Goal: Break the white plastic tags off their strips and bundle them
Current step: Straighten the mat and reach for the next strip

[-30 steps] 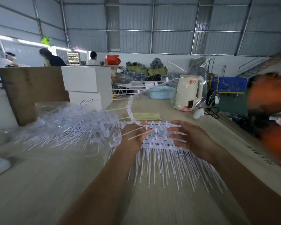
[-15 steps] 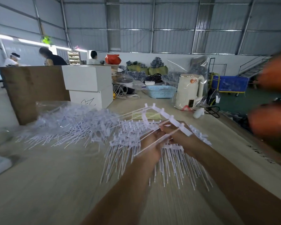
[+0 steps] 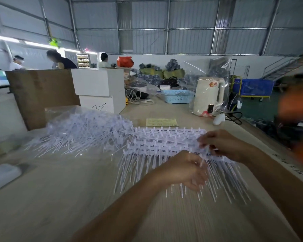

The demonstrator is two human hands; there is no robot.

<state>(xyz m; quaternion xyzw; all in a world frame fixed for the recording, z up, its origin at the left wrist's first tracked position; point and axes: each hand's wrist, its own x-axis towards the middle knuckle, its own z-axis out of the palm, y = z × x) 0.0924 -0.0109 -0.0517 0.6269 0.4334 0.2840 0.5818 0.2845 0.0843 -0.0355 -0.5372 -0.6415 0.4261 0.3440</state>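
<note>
Several strips of white plastic tags (image 3: 166,142) lie side by side on the wooden table (image 3: 63,203), their thin stems fanning toward me. My left hand (image 3: 184,170) sits over the stems with its fingers curled around some of them. At the right end of the strips, my right hand (image 3: 222,145) pinches a strip with bent fingers. A big heap of loose white tags (image 3: 80,131) lies to the left on clear plastic. Motion blur hides the fingertips.
Two stacked white boxes (image 3: 100,89) and a cardboard sheet (image 3: 40,93) stand behind the heap. A yellow paper (image 3: 161,122), cream kettle (image 3: 208,96) and blue basket (image 3: 177,96) are farther back. A person in orange (image 3: 297,109) is at the right edge.
The bent strip that both hands held up is no longer raised. Both hands have dropped onto the strips lying on the table and shifted right.
</note>
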